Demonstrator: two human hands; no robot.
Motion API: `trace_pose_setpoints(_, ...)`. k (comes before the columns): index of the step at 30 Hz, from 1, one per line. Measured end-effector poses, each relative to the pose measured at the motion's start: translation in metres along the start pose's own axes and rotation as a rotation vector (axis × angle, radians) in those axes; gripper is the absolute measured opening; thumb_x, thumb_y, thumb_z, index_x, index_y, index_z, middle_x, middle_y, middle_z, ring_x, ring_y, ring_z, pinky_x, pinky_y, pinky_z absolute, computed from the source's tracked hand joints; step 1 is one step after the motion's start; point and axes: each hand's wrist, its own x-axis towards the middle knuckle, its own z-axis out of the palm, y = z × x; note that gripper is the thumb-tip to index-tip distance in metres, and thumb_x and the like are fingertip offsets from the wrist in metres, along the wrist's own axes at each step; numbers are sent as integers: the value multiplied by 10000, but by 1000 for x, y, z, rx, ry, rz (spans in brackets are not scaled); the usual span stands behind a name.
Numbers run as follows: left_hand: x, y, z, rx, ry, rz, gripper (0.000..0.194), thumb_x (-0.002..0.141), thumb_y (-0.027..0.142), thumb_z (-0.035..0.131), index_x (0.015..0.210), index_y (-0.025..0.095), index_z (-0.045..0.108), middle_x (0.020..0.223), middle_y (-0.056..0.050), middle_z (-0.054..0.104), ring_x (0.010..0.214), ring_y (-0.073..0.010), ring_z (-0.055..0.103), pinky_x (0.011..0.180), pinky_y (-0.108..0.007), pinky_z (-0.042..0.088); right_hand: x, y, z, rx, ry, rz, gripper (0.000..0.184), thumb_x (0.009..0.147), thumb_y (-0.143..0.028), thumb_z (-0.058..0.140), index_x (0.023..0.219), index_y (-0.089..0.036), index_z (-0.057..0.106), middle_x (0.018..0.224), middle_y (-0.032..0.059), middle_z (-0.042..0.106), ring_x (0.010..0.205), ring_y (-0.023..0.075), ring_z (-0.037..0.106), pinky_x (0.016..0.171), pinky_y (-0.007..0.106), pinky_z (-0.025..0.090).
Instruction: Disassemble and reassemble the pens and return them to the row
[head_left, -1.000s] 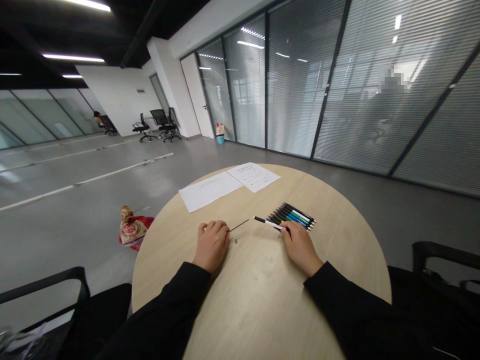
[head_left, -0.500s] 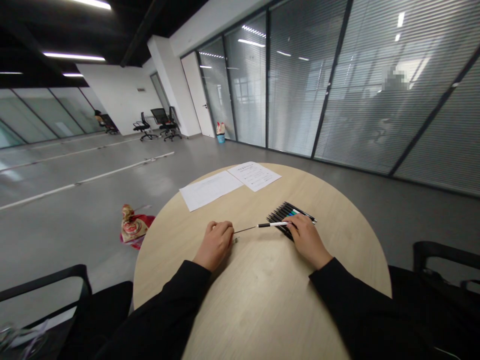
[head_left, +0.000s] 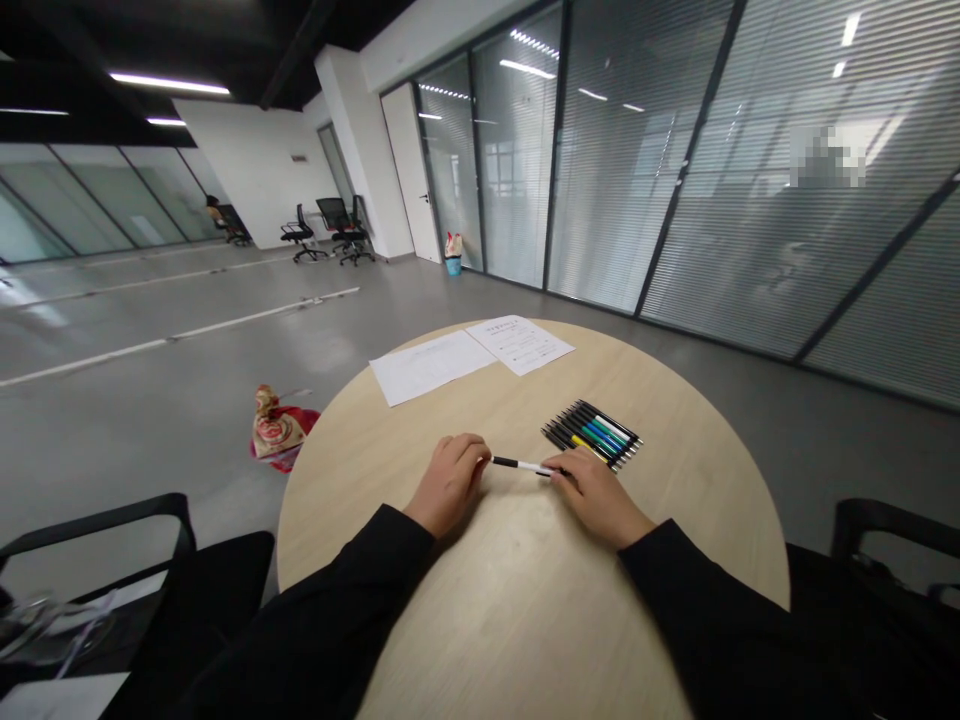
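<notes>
My right hand (head_left: 596,495) is closed round the rear of a pen (head_left: 517,464) with a white barrel and a black grip, held nearly level above the table. The pen's grip end points left and meets the fingertips of my left hand (head_left: 454,480). Those fingers are pinched at that end, where the thin dark refill was seen going into the barrel; the refill itself is now hidden. Just beyond my right hand lies a row of pens (head_left: 592,432), black with coloured barrels in white, green, blue and yellow, side by side on the round wooden table (head_left: 517,620).
A blank-looking sheet (head_left: 431,368) and a printed sheet (head_left: 521,345) lie at the table's far edge. Black armchairs (head_left: 187,590) stand left and right. On the floor to the left is a red and tan bag (head_left: 281,430). Glass partitions with blinds stand behind.
My hands have come closer together. The thin refill that bridged the gap is no longer visible, and the pen's grip end now reaches my left fingertips. The view has shifted slightly.
</notes>
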Motion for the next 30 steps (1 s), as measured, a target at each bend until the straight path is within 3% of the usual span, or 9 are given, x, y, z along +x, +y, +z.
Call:
trace_pose_setpoints(7,-3,-5,3,9,63,-160,357,943,208,482,1297,174,453,1254,-139,523,1159,-256,510,992,-421,439,0,1,2,3,50,16,191,954,-194,493,1006,-185,677,973,84,699,929,229,592,849,373,449)
trace_pose_setpoints(14,-5,-21,2,83,-116,-234,319,851,81,468,1136,188,560,1126,-109,588,1022,-255,550,906,-427,452,-1,2,2,42,162,88,189,947,-216,467,1023,-181,636,960,81,667,924,231,578,824,359,442)
trace_pose_setpoints(19,-5,-21,2,58,-211,-179,343,847,95,486,1158,196,590,1127,-109,603,991,-243,554,869,-392,453,-2,0,6,47,186,116,170,947,-220,432,997,-176,589,906,74,639,869,219,571,794,349,436)
trace_pose_setpoints(23,-2,-18,1,56,-257,-127,209,936,223,470,1051,197,643,1039,-103,630,932,-234,555,819,-376,444,-2,0,12,11,159,97,161,942,-221,442,1005,-176,583,900,76,636,867,223,566,792,346,433)
trace_pose_setpoints(30,-6,-21,3,82,-257,-118,201,906,154,476,1016,202,637,978,-91,623,877,-221,557,764,-353,444,-3,2,15,-23,154,71,172,939,-205,448,1013,-186,602,923,79,637,876,227,563,780,341,436)
